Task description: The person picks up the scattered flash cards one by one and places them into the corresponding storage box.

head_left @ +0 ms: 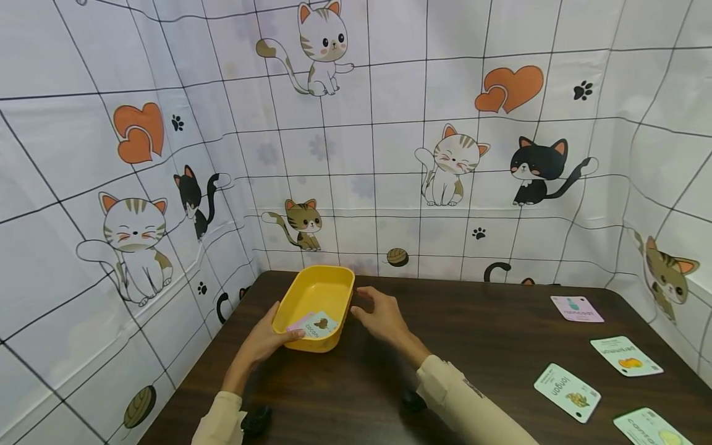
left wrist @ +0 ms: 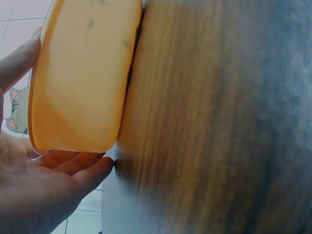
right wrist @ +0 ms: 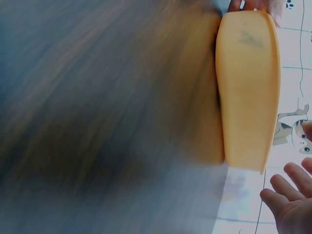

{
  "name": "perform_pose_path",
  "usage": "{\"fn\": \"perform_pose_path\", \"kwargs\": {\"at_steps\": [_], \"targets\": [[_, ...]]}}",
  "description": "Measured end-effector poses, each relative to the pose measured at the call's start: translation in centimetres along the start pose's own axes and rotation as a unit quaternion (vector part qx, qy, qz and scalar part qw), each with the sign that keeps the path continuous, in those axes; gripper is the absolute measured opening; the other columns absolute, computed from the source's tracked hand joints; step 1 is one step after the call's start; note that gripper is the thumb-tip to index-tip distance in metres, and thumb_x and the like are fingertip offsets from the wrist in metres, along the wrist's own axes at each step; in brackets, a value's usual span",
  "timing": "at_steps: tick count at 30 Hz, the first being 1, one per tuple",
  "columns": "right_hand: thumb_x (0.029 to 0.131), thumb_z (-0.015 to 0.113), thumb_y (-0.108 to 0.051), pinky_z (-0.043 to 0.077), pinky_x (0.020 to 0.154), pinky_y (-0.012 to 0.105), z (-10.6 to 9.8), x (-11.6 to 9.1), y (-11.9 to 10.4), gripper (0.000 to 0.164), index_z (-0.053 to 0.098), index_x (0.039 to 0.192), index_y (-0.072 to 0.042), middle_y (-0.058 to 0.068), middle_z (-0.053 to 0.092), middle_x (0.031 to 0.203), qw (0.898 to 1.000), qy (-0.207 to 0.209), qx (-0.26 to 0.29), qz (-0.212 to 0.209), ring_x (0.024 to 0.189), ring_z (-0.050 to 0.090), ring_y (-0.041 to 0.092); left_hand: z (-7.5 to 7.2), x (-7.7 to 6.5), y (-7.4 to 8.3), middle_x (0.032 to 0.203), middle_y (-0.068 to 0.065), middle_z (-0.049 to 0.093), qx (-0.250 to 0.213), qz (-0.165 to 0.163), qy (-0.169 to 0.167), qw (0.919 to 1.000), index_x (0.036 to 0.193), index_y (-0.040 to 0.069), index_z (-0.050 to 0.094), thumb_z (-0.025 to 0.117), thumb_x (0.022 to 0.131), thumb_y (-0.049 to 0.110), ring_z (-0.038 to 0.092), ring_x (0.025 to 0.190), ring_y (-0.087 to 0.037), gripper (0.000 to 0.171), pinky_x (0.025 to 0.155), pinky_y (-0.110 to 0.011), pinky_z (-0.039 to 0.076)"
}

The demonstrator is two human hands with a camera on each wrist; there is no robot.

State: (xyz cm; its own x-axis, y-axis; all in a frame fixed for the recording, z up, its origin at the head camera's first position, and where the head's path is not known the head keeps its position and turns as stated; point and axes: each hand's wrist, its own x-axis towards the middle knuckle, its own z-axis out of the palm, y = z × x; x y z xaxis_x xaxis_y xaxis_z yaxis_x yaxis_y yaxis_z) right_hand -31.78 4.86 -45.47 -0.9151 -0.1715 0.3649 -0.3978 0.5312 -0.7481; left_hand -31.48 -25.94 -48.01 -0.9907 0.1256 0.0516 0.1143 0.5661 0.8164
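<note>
A yellow plastic bin point(head_left: 318, 293) with rounded corners stands near the back left of the table. Inside, a pale green card point(head_left: 321, 325) with a brown picture and the letters "cocon" overlaps a pink card point(head_left: 300, 322). My left hand point(head_left: 262, 341) grips the bin's left near side, thumb over the rim. In the left wrist view its fingers point(left wrist: 92, 173) lie against the end of the bin point(left wrist: 80, 92). My right hand point(head_left: 382, 316) is just beside the right wall, fingers loosely bent and holding nothing. A gap separates it from the bin point(right wrist: 246, 97) in the right wrist view.
On the right of the dark wooden table point(head_left: 473, 346) lie a pink raincoat card point(head_left: 576, 309), a persimmon card point(head_left: 625, 356), a longan card point(head_left: 567, 392) and another green card point(head_left: 651, 428) at the edge of view. A cat-print curtain point(head_left: 389, 148) hangs behind and on both sides.
</note>
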Motion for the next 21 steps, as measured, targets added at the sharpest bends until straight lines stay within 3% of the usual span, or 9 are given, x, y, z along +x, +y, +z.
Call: {"fn": "perform_pose_path", "kwargs": {"at_steps": [9,15,21], "targets": [[0.101,0.075,-0.025,0.045,0.117,0.064,-3.9,-1.0,1.3,0.057,0.058,0.153,-0.008,0.018,0.062,0.154,0.998,-0.009,-0.039,0.048,0.145,0.055,0.044,0.1,-0.1,0.0,0.155,-0.026,0.053,-0.002,-0.003,0.0,1.0,0.172,0.002,0.014,0.085,0.089,0.043,0.059,0.126,-0.032,0.117,0.119,-0.058,0.041],[0.103,0.073,-0.032,0.044,0.117,0.066,-8.2,-2.5,3.1,0.064,0.052,0.158,-0.008,0.02,0.055,0.161,0.994,-0.02,-0.088,0.061,0.148,0.049,0.048,0.3,0.0,0.1,0.154,-0.026,0.054,-0.006,-0.001,-0.004,1.0,0.172,0.002,0.014,0.085,0.089,0.043,0.059,0.125,-0.03,0.117,0.118,-0.055,0.042],[0.103,0.072,-0.038,0.048,0.109,0.069,-12.6,-4.6,5.1,0.07,0.049,0.159,-0.003,0.028,0.053,0.159,0.988,-0.024,-0.136,0.069,0.143,0.052,0.053,0.2,0.0,-0.1,0.149,-0.024,0.057,-0.016,0.001,-0.007,0.9998,0.172,0.002,0.015,0.085,0.089,0.042,0.06,0.12,-0.028,0.115,0.115,-0.051,0.044]]}}
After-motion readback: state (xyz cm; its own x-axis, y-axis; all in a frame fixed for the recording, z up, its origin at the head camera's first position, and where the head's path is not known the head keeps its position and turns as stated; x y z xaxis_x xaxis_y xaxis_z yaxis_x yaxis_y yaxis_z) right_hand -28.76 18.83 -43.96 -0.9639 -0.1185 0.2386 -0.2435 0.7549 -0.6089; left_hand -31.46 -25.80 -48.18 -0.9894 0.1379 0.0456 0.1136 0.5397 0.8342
